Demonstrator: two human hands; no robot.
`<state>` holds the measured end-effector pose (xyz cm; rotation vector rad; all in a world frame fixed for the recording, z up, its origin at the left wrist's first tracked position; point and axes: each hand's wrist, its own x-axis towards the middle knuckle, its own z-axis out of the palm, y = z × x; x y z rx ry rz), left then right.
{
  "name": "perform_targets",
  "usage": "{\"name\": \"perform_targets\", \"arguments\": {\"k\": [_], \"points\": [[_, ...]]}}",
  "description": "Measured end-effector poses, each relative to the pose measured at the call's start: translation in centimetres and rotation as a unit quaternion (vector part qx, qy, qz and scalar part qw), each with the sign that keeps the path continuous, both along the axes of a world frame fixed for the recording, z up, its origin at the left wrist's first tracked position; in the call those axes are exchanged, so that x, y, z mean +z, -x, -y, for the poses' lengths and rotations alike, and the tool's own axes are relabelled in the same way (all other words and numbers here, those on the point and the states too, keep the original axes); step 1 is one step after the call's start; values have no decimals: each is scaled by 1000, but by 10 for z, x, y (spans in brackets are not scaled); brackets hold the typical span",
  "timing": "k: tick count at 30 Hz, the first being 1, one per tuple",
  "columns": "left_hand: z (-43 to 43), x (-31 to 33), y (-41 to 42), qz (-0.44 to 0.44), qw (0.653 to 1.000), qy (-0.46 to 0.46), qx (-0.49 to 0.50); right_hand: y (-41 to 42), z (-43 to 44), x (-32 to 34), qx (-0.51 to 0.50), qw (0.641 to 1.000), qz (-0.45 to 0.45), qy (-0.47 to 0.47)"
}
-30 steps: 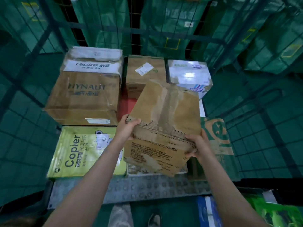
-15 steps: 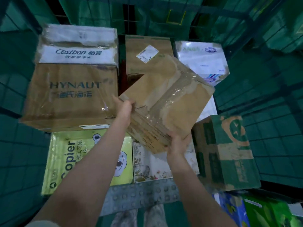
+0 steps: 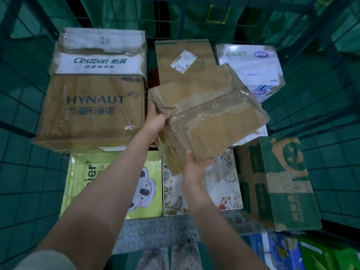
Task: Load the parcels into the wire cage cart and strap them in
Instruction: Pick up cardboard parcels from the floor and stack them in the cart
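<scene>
I hold a worn brown taped parcel (image 3: pixel 210 114) tilted above the middle of the wire cage cart (image 3: pixel 321 121). My left hand (image 3: pixel 155 121) grips its left edge, thumb on top. My right hand (image 3: pixel 191 167) holds its near bottom corner from below. Under it lie a floral box (image 3: pixel 224 186) and a yellow-green copier paper box (image 3: pixel 85 176). A large HYNAUT carton (image 3: pixel 93 106) sits at the left, a brown labelled box (image 3: pixel 183 59) and a white box (image 3: pixel 251 67) at the back. No strap is in view.
A green printed carton (image 3: pixel 278 184) stands at the right front of the cart. The cart's studded metal floor edge (image 3: pixel 155 234) shows near me. Blue (image 3: pixel 276 252) and green (image 3: pixel 327 256) packages lie outside at the lower right. Green mesh walls close in the left, back and right.
The brown parcel has been carried forward into the cart and turned, its long side now running left to right. My right hand shifted from its right edge to under its near corner.
</scene>
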<state>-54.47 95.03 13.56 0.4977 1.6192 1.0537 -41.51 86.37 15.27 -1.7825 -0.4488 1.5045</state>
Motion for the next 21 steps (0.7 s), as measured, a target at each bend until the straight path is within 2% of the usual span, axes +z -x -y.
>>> {"name": "perform_targets", "arguments": {"k": [2, 4, 6, 9, 10, 12, 14, 15, 17, 19, 20, 21], "points": [[-22, 11, 4, -89, 996, -22, -14, 7, -8, 1, 127, 992, 22, 7], [-33, 18, 7, -131, 991, -19, 0, 13, -27, 4, 255, 965, 50, 38], [-30, 16, 8, -163, 987, 2, 4, 15, -48, 7, 350, 931, 24, 100], [-10, 3, 2, -184, 980, 82, -2, -7, -75, 9, 460, 874, 32, 154], [-6, 0, 0, -189, 974, 127, 2, -21, -85, 10, 468, 870, 57, 144], [-2, -7, -2, -183, 964, 193, 11, -53, -107, 8, 383, 903, 170, 93], [-2, -6, -4, -149, 967, 203, 30, -82, -128, 6, 227, 925, 300, 55], [-3, -6, -3, -132, 970, 199, 44, -95, -137, 5, 158, 934, 315, 57], [-2, -3, -4, -106, 974, 188, 69, -117, -154, -3, 104, 962, 241, 76], [-2, -2, -3, -109, 974, 179, 88, -127, -165, -11, 119, 981, 136, 67], [-3, 0, -2, -113, 973, 180, 93, -129, -166, -14, 137, 982, 114, 58], [-2, 1, 0, -116, 971, 183, 99, -127, -165, -16, 151, 979, 129, 46]]}}
